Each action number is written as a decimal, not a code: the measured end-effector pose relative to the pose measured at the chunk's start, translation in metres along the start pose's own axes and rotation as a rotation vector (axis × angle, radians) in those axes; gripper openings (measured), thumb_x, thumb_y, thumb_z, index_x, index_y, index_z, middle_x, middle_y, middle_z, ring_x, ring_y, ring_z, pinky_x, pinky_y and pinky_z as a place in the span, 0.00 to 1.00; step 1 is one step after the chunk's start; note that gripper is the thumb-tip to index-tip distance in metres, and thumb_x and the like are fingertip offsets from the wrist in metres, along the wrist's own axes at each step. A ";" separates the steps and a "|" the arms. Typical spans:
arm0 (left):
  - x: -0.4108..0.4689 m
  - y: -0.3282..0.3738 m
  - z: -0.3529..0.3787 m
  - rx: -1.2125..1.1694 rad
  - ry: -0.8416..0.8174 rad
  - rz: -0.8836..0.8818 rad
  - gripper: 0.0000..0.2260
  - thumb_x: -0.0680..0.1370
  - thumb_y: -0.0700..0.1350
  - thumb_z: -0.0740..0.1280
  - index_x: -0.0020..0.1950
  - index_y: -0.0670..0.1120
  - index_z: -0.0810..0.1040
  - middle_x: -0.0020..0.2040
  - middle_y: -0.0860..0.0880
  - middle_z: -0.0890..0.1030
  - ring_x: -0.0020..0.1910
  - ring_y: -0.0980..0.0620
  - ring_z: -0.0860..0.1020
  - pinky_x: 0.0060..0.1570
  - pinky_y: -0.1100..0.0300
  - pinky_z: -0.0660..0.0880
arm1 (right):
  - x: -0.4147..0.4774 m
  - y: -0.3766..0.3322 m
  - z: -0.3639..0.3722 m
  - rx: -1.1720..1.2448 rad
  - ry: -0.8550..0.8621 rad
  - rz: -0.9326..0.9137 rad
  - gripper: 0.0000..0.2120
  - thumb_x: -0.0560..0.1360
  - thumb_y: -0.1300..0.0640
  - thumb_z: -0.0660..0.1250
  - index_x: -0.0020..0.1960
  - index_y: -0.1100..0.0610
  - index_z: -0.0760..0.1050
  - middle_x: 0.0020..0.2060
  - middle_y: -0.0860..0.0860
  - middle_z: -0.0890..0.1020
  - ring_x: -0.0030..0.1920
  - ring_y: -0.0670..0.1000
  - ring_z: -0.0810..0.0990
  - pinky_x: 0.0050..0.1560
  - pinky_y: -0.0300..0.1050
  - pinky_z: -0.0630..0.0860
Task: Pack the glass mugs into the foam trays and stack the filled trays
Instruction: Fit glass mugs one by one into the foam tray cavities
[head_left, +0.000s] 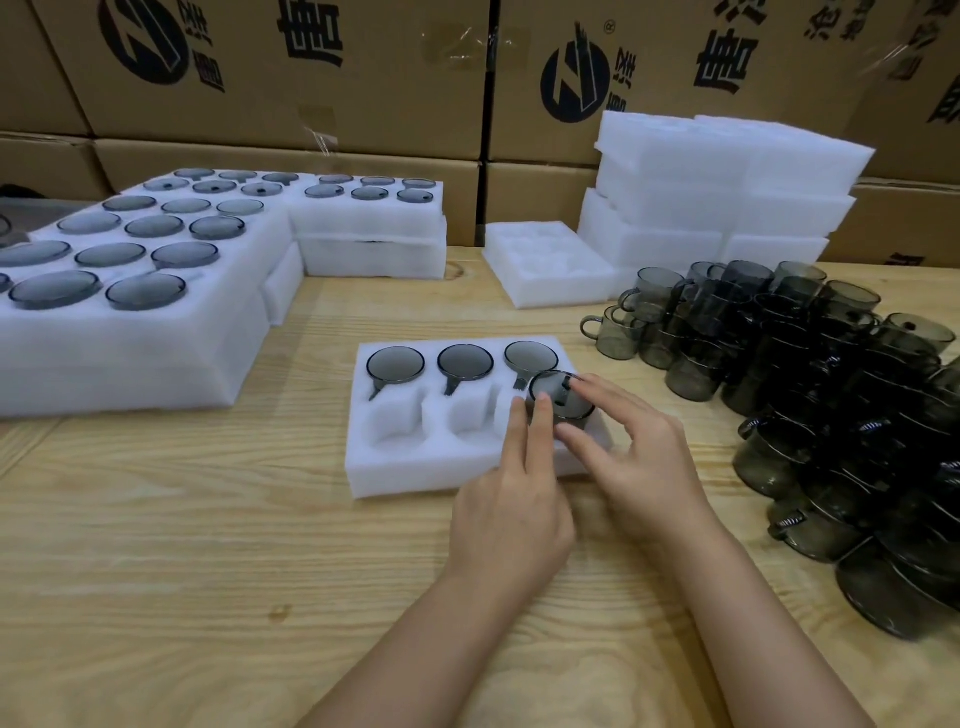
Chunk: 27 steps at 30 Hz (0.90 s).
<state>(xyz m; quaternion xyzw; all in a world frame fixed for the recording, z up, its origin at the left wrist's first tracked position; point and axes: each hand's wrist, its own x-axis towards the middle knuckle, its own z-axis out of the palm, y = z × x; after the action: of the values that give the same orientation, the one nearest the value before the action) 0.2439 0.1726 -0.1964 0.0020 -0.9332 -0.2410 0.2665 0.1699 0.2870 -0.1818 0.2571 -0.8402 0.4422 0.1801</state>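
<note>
The lower body of the mug (560, 399) is hidden by foam and fingers, so how deep it sits cannot be told; only its rim is seen, standing above the front right pocket of the tray (415, 470). The tray's front right corner is covered by the hands. The back row is filled by three seated mugs (465, 362), and the other two front pockets are bare. The loose pile (831, 395) along the table's right edge is cut off by the frame and too dark to be counted. The filled trays (156, 343) at the far left corner are cut off as well — their lower layers can hardly be made out.

The left hand (511, 514) is held flat, palm down, with fingers straight and two fingertips (540, 402) laid against the mug's left rim. The right hand (641, 460) is arched over the mug, which is pinched between thumb and forefinger — the other fingers are spread and lifted. Both forearms are stretched over the table (208, 571) from its near edge. Empty trays (727, 176) are stacked at the far right, before a wall of boxes (285, 78).
</note>
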 end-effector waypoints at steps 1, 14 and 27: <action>-0.001 0.000 0.001 -0.018 -0.006 -0.005 0.32 0.64 0.36 0.73 0.69 0.36 0.72 0.67 0.37 0.74 0.22 0.43 0.77 0.19 0.62 0.69 | 0.001 -0.002 -0.003 0.016 0.013 -0.007 0.20 0.70 0.52 0.71 0.60 0.59 0.78 0.57 0.46 0.78 0.60 0.41 0.74 0.62 0.31 0.66; -0.001 -0.005 0.008 -0.164 -0.040 -0.168 0.38 0.76 0.43 0.59 0.75 0.53 0.34 0.79 0.52 0.47 0.52 0.45 0.78 0.38 0.56 0.67 | 0.069 -0.008 0.045 -0.562 -0.527 0.134 0.28 0.79 0.37 0.41 0.76 0.43 0.46 0.77 0.46 0.42 0.75 0.50 0.36 0.70 0.58 0.32; -0.006 -0.001 0.011 -0.015 -0.078 -0.148 0.39 0.76 0.45 0.60 0.77 0.51 0.35 0.80 0.48 0.47 0.46 0.44 0.80 0.33 0.56 0.67 | 0.075 -0.007 0.046 -0.481 -0.645 0.256 0.28 0.78 0.36 0.42 0.76 0.43 0.44 0.77 0.47 0.41 0.76 0.53 0.36 0.71 0.62 0.38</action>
<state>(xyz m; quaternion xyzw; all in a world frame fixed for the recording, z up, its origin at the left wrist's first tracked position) 0.2430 0.1775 -0.2078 0.0594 -0.9384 -0.2669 0.2114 0.1107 0.2247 -0.1626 0.2265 -0.9580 0.1489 -0.0938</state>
